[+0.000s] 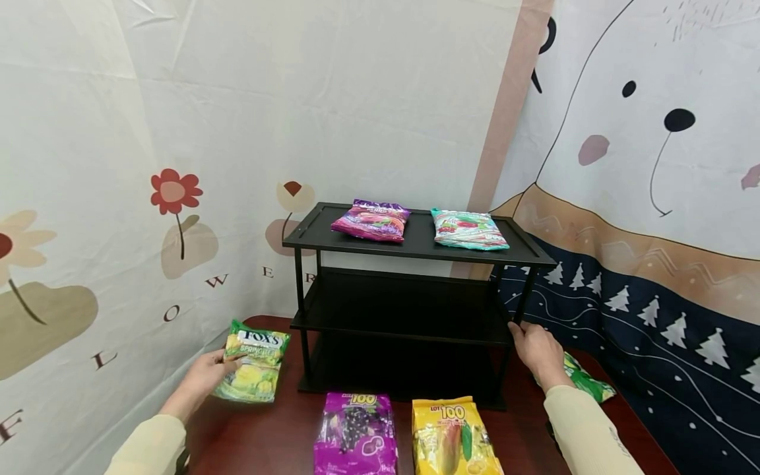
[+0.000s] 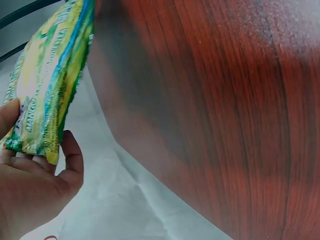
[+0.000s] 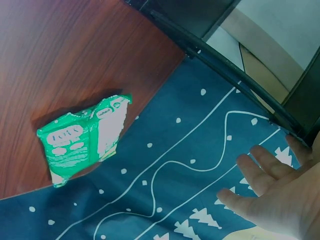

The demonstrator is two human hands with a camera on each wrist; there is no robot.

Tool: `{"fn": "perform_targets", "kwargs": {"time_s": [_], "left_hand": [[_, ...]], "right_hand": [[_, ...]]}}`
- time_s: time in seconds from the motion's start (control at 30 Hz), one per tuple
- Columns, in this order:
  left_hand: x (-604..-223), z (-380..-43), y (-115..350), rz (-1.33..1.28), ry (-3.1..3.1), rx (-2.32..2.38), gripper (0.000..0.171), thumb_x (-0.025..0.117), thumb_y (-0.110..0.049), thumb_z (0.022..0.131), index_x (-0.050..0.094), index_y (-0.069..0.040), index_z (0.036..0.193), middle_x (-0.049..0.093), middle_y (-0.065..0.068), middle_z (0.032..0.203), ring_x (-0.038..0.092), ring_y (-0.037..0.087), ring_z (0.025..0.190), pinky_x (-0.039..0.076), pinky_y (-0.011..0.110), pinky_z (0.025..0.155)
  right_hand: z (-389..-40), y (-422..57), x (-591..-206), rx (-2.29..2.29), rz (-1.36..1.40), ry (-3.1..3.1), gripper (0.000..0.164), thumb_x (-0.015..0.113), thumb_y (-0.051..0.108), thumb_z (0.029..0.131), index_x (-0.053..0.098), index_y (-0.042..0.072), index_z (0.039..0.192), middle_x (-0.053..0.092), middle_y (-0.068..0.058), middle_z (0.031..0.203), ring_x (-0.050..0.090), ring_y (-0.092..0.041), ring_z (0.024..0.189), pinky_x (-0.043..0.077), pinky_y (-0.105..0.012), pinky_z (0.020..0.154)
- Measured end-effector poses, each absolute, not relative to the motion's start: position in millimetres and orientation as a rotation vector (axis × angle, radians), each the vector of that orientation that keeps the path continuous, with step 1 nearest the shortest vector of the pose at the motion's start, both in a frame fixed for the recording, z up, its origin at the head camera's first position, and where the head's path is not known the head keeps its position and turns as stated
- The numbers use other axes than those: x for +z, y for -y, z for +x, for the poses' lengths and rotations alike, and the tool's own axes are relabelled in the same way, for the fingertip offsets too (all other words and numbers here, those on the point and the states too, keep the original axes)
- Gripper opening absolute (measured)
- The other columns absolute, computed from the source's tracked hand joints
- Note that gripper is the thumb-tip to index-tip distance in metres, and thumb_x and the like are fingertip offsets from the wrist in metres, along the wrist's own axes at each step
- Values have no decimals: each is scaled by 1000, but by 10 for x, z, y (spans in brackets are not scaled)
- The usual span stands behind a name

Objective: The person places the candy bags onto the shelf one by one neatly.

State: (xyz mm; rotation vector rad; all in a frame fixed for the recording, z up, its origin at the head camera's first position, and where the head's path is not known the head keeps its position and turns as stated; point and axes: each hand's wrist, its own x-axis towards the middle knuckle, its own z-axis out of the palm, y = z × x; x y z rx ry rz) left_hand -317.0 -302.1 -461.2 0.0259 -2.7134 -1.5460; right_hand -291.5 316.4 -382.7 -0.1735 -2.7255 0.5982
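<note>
On the left side, my left hand pinches a green-and-yellow candy bag marked FOX'S, held upright beside the shelf rack. In the left wrist view the bag shows edge-on, thumb on one face and fingers behind. My right hand grips the right end of the black shelf rack at its middle tier, by the corner post. In the right wrist view the other fingers spread loosely below the rack, and the thumb is mostly hidden. A purple candy bag and a teal one lie on the top tier.
Before the rack lie a purple LOT 100 bag and a yellow LOT 100 bag on the reddish-brown table. Another green bag lies by the table's right edge. Printed cloth hangs behind.
</note>
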Motion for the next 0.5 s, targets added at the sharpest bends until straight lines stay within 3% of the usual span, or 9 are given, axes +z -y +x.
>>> {"fn": "perform_targets", "kwargs": {"time_s": [0.17,0.3,0.5], "left_hand": [[-4572,-3164,3010,28,2612,-1568,36,58,-22,101,61,12,115,62,8,83,53,19,72,45,34,62],[-4566,-3163,2995,44,2507,-1655,39,60,-21,100,60,13,119,70,7,86,62,15,73,52,32,65],[-4527,-3157,2992,68,2384,-1706,38,62,-21,99,60,13,117,70,-1,80,63,10,70,53,29,64]], "right_hand": [[-2917,-3171,-3831,597,-171,2720,42,44,33,105,48,12,69,46,-6,62,53,-28,65,39,-42,63],[-2924,-3177,-3843,601,-169,2716,43,45,33,105,48,12,68,45,-5,60,50,-26,62,37,-39,60],[-2920,-3178,-3832,613,-174,2729,44,44,35,106,48,12,69,45,-6,61,50,-27,63,37,-41,62]]}}
